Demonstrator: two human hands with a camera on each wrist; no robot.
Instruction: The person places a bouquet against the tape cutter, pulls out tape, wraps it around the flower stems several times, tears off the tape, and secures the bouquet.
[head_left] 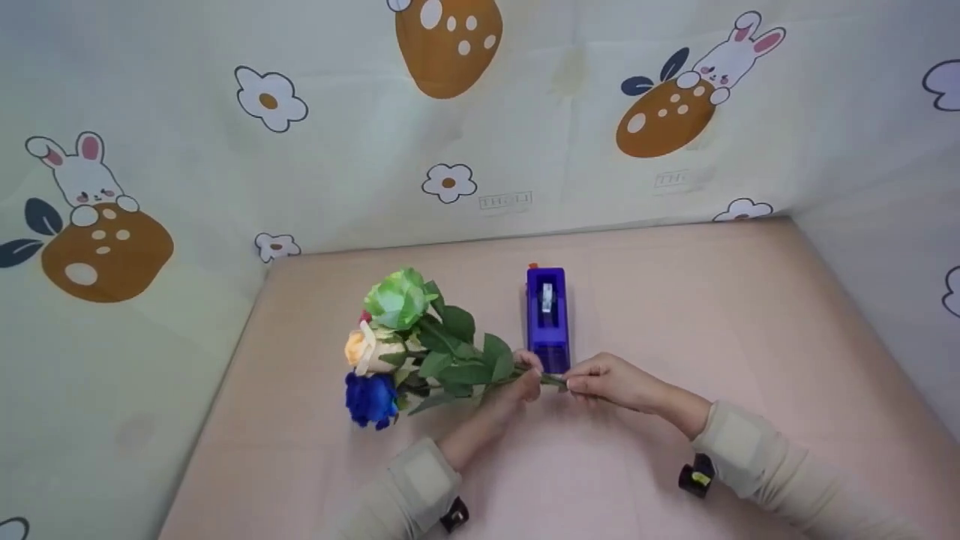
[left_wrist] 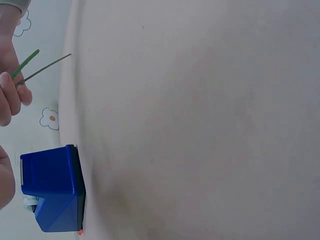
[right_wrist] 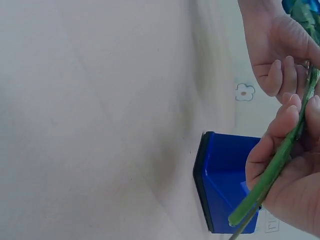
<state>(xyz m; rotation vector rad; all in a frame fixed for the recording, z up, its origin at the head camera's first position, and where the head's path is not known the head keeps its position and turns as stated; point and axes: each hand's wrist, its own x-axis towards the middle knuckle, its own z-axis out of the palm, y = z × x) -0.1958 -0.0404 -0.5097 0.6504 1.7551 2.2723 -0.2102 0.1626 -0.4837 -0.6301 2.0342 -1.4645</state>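
Note:
A bunch of artificial flowers lies sideways in the head view, with a green rose (head_left: 399,300), a cream-peach rose (head_left: 375,350), a blue rose (head_left: 370,399) and dark green leaves (head_left: 465,360). My left hand (head_left: 525,379) grips the gathered stems just below the leaves. Farther along, my right hand (head_left: 611,382) pinches the stems near their ends. In the right wrist view the green stems (right_wrist: 272,175) run through the right hand's fingers and stick out past them. A blue tape dispenser (head_left: 547,319) with a roll of clear tape stands just beyond both hands.
A pinkish cloth (head_left: 720,330) covers the table. Behind it and at both sides hangs a pale curtain (head_left: 360,150) printed with rabbits, flowers and brown fruit shapes. Small black wrist devices (head_left: 696,476) sit at the sleeves.

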